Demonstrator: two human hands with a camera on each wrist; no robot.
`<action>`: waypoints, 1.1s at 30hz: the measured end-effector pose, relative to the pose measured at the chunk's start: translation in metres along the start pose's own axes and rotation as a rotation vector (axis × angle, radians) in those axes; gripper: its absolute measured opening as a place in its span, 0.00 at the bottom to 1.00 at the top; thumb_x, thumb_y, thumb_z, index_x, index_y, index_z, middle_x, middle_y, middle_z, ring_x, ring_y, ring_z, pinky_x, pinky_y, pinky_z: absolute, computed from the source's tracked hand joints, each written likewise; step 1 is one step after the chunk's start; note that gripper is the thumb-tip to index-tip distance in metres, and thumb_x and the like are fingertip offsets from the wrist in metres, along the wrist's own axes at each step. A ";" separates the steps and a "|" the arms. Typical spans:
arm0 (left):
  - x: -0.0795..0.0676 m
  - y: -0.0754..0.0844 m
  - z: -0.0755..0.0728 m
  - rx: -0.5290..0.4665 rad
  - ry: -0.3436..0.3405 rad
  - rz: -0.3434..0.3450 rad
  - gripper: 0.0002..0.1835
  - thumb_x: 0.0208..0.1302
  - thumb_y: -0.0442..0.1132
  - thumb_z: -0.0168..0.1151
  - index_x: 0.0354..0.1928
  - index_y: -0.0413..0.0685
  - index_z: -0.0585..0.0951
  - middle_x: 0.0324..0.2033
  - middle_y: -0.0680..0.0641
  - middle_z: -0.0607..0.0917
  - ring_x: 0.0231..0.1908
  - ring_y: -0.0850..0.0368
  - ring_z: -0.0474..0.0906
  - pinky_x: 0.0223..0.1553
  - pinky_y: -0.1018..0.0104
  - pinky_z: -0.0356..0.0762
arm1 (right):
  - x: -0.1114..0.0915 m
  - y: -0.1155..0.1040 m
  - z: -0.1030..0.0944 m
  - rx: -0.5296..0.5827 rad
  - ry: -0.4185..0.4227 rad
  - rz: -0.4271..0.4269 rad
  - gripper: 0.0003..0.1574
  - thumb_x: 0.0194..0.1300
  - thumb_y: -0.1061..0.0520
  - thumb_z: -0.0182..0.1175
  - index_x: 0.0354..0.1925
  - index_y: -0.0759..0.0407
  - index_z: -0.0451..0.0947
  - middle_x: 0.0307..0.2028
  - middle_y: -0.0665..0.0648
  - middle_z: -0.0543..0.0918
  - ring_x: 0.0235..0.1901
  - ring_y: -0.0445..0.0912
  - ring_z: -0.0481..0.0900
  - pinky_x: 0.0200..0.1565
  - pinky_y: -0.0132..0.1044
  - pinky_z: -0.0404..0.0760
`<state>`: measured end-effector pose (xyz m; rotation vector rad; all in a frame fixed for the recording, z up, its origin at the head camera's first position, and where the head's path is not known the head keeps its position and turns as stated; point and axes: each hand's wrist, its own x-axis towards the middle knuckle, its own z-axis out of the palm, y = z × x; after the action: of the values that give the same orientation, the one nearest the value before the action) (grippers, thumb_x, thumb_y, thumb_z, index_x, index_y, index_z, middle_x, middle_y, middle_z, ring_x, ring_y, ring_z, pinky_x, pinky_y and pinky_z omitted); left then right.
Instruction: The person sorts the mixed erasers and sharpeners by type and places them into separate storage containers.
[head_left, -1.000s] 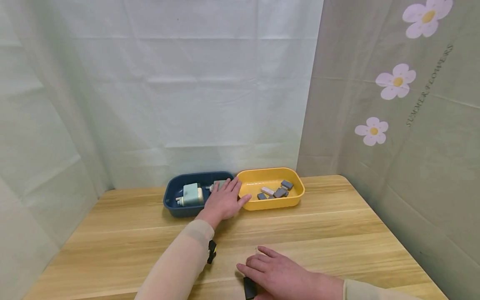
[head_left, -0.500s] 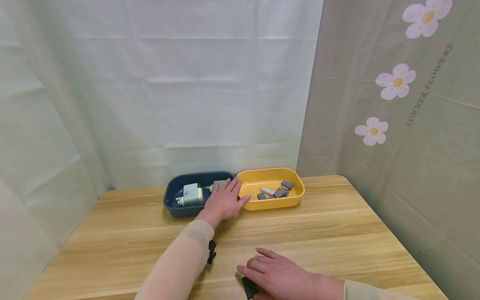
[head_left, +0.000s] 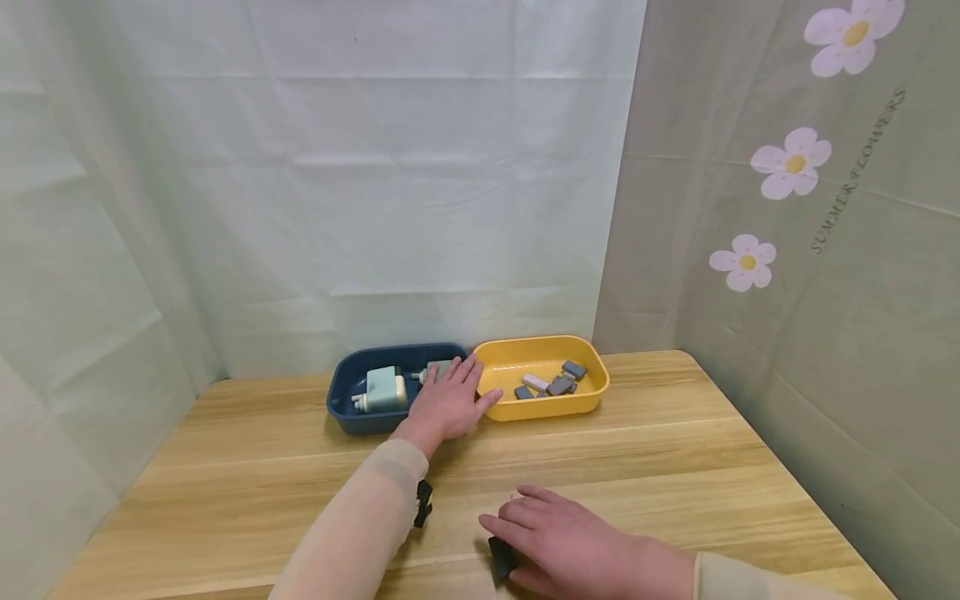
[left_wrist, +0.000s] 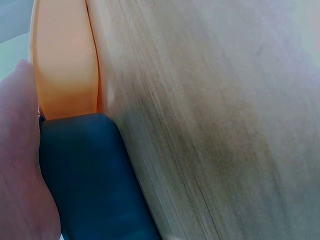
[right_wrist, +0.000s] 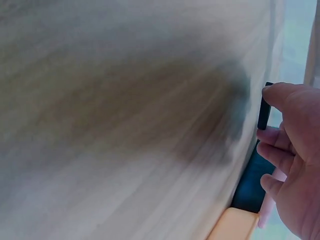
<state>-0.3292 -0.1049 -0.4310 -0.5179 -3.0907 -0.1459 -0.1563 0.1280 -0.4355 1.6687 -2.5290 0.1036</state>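
My left hand (head_left: 448, 406) lies with its fingers extended over the place where a dark blue bin (head_left: 358, 423) and a yellow bin (head_left: 536, 408) meet. Its palm hides the blue bin's right end. In the left wrist view only the edge of this hand (left_wrist: 22, 165) shows beside the two bins. Near the table's front, my right hand (head_left: 564, 537) pinches a small black rectangular block (head_left: 501, 558) between thumb and fingers. The right wrist view has that black block (right_wrist: 265, 107) on end at the fingertips, just over the tabletop.
Inside the blue bin lie a pale green and cream bottle-like object (head_left: 382, 390) and a grey-green one (head_left: 438, 368), partly covered by my left fingers. Several small grey blocks (head_left: 559, 385) and a pinkish one (head_left: 535, 382) are in the yellow bin. Fabric hangs behind the wooden table (head_left: 660, 467).
My right hand has shifted slightly right with the black block, whose tilt has changed a little. My left hand and both bins stay where they were.
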 end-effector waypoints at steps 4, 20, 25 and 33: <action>-0.001 0.000 -0.001 -0.003 -0.001 0.000 0.50 0.82 0.78 0.30 0.90 0.52 0.54 0.89 0.49 0.50 0.87 0.44 0.45 0.85 0.37 0.37 | 0.000 0.003 -0.007 -0.015 -0.005 0.029 0.40 0.82 0.41 0.66 0.82 0.54 0.70 0.67 0.46 0.83 0.67 0.38 0.79 0.75 0.52 0.75; -0.001 0.000 -0.001 -0.014 0.013 0.003 0.50 0.82 0.77 0.32 0.90 0.51 0.56 0.89 0.48 0.52 0.87 0.43 0.47 0.85 0.37 0.38 | 0.005 0.025 -0.027 -0.097 0.097 0.138 0.41 0.78 0.44 0.72 0.79 0.59 0.74 0.66 0.52 0.84 0.67 0.46 0.80 0.76 0.54 0.72; 0.000 0.000 -0.001 -0.011 0.008 -0.001 0.50 0.82 0.78 0.31 0.90 0.52 0.56 0.89 0.49 0.51 0.87 0.43 0.46 0.85 0.37 0.37 | 0.006 0.036 -0.031 -0.091 0.110 0.177 0.41 0.77 0.45 0.73 0.78 0.59 0.74 0.64 0.52 0.84 0.66 0.49 0.81 0.76 0.54 0.72; 0.000 0.000 0.000 -0.005 -0.001 -0.002 0.50 0.82 0.78 0.30 0.90 0.52 0.55 0.89 0.49 0.51 0.87 0.43 0.46 0.85 0.37 0.37 | 0.008 0.056 -0.039 -0.139 0.184 0.204 0.42 0.72 0.47 0.77 0.76 0.61 0.77 0.62 0.54 0.86 0.64 0.51 0.83 0.74 0.54 0.74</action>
<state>-0.3290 -0.1050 -0.4314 -0.5147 -3.0925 -0.1541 -0.2087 0.1468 -0.3957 1.2867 -2.4957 0.0910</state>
